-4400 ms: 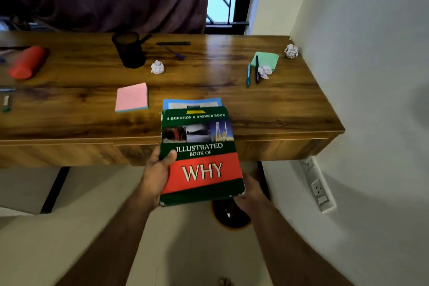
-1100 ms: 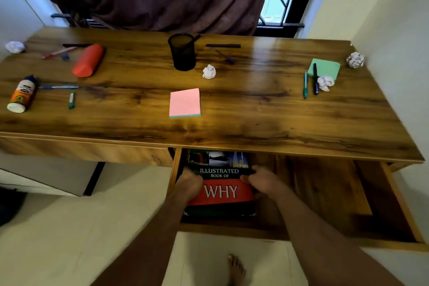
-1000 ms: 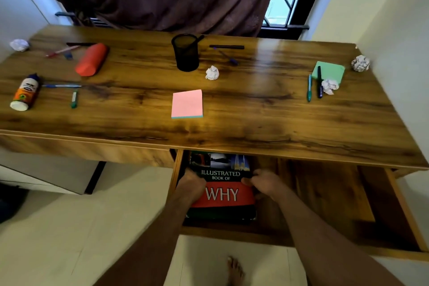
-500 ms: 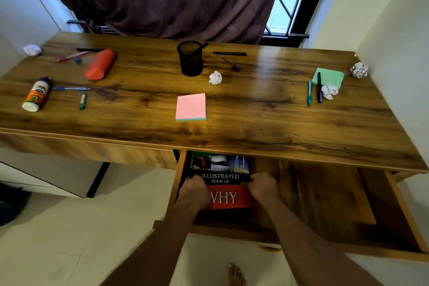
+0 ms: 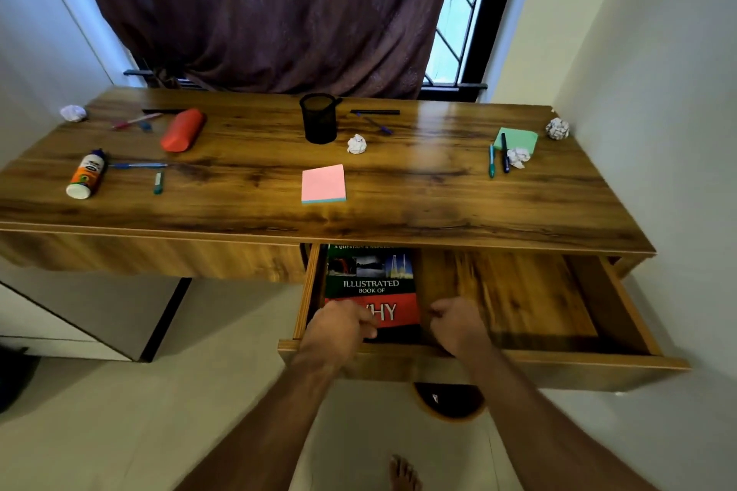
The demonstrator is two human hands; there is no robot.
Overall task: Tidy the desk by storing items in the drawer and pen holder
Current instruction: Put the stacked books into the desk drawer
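Note:
The drawer [image 5: 518, 358] under the desk's right half is pulled out. A green and red book [image 5: 369, 283] titled "Illustrated Book of Why" lies flat in its left end. My left hand [image 5: 343, 327] lies over the book's near left corner, fingers curled on the cover. My right hand [image 5: 458, 325] hovers just right of the book with loosely curled fingers, holding nothing. A black mesh pen holder [image 5: 318, 118] stands at the back middle of the desk.
On the desk lie a pink note pad [image 5: 323, 183], a green note pad [image 5: 516, 136], a red pencil case [image 5: 182, 130], a glue bottle [image 5: 85, 175], several pens and several crumpled paper balls [image 5: 356, 143]. A wall runs along the right.
The book was carried from above the desk edge down into the open drawer. In the last half second my right hand came off the book's right edge; my left hand stays on it.

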